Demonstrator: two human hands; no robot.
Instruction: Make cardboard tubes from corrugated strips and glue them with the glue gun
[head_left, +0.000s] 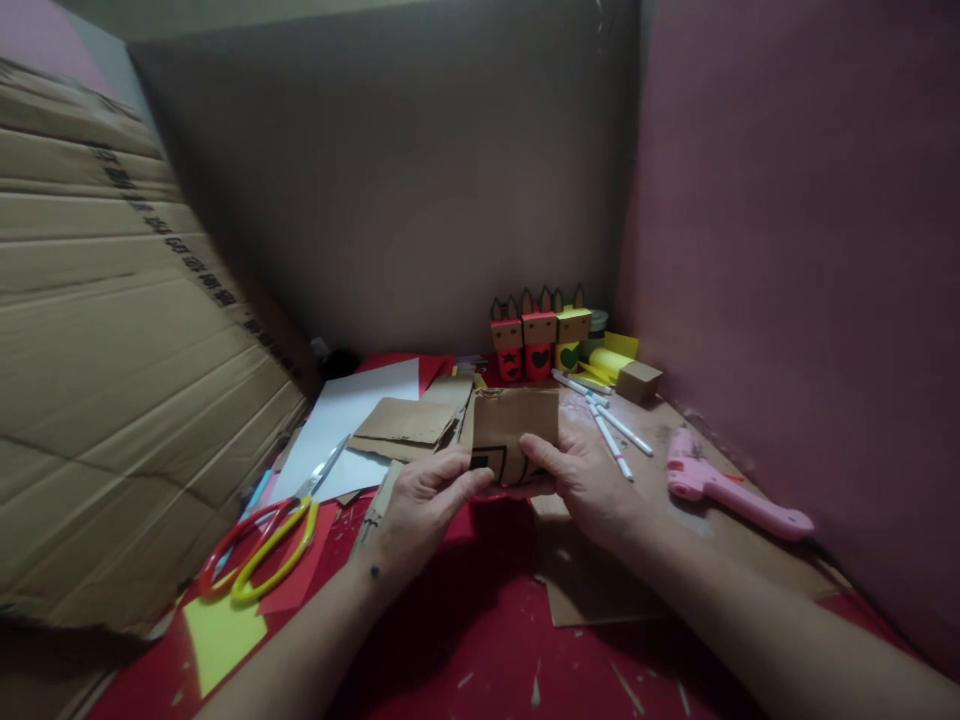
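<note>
Both of my hands hold one small brown cardboard piece [514, 425] with black drawn lines, just above the red table [480, 640]. My left hand [420, 505] pinches its lower left edge, thumb on top. Its lower right edge sits between the closed thumb and fingers of my right hand [589, 480]. The card stands roughly upright, facing me. More flat cardboard pieces [409, 425] lie just behind it.
Scissors [262, 540] with red and yellow handles lie at the left on coloured paper. A pink glue gun [731, 490] rests at the right, with several white markers [611, 425] nearby. Three cardboard figures [538, 345] stand at the back. A big corrugated sheet [112, 380] leans on the left.
</note>
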